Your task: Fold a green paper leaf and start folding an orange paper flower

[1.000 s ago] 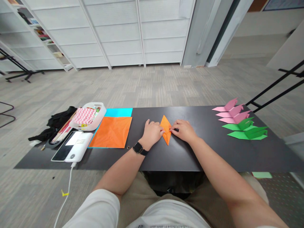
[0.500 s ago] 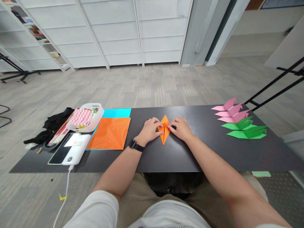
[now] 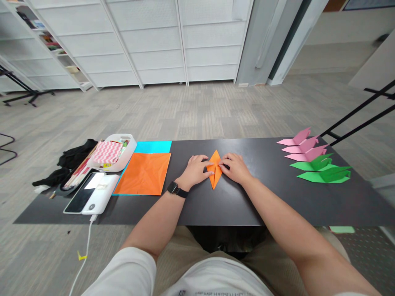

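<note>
A folded orange origami paper (image 3: 215, 170), shaped like a narrow diamond with a slit down its lower half, lies on the dark table (image 3: 197, 209) in front of me. At its left edge, my left hand (image 3: 196, 169) grips the paper between thumb and fingers; a black watch (image 3: 176, 189) circles that wrist. My right hand (image 3: 233, 166) holds the opposite edge with bent fingers. The fingertips cover both side corners of the diamond.
Orange sheets (image 3: 143, 174) overlap a blue sheet (image 3: 154, 146) on the left. Beyond are a white basket (image 3: 131, 150), a phone (image 3: 80, 195) and a cabled white power bank (image 3: 101, 196). Pink folded birds (image 3: 305, 153) and green ones (image 3: 324, 176) line the right side.
The diamond's top, raised in a fold with a horizontal edge before, now looks flatter and smoother. Both hands remain at its sides; the whole view has shifted slightly.
</note>
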`<state>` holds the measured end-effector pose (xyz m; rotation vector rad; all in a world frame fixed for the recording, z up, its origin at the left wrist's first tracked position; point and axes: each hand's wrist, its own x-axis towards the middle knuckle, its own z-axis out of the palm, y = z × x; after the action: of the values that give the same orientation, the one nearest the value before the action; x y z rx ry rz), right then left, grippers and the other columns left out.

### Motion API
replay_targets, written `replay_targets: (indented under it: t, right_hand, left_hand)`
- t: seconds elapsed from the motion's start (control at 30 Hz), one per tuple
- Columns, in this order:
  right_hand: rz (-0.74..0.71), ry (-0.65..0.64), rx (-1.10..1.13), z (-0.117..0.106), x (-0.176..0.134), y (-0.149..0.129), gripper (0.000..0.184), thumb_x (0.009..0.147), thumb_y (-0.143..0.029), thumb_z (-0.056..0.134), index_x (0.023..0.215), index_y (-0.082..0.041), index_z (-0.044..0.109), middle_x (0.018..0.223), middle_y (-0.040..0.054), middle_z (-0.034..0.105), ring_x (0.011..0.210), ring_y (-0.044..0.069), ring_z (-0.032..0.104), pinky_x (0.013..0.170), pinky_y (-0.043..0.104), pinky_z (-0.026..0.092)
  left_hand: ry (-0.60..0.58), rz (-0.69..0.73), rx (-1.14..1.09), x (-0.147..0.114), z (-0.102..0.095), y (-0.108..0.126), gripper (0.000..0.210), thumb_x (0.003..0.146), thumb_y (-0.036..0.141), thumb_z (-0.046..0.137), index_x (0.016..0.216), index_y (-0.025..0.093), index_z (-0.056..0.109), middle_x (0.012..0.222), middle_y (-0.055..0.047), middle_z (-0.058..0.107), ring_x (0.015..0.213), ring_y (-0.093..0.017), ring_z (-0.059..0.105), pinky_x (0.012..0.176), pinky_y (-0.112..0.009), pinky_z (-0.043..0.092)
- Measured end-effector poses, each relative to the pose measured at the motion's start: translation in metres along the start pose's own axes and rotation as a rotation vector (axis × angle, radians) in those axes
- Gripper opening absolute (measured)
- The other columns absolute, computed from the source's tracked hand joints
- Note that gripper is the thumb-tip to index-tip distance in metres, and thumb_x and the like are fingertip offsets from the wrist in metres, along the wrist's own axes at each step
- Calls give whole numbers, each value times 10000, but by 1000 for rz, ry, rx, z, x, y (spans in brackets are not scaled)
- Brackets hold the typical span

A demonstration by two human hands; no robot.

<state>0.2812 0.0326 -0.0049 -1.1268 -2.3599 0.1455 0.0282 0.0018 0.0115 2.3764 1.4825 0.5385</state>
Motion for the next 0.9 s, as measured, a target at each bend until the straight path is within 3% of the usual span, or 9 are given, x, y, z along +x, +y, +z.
replay_targets:
  t: [0.67, 0.9]
  right_hand:
    - [-73, 47, 79, 2, -3, 1, 169, 998, -266, 671, 1044, -272, 833, 1091, 75, 728, 1041, 250, 657, 953, 444, 445]
    - [4, 31, 157, -6, -6, 2, 222, 1038, -341, 643, 881, -256, 774, 1055, 56, 723, 1028, 233, 651, 958, 433, 443]
  left_hand:
    - [84, -35, -14, 6, 2, 3, 239, 1045, 430, 664, 1147, 318, 849, 1345, -46, 700, 1289, -270, 601, 1212, -506, 417]
    - [111, -15, -26, 4, 1, 6, 323, 994, 535, 719, 1164, 282, 826, 1327, -66, 702, 1282, -274, 617, 1201, -498, 442]
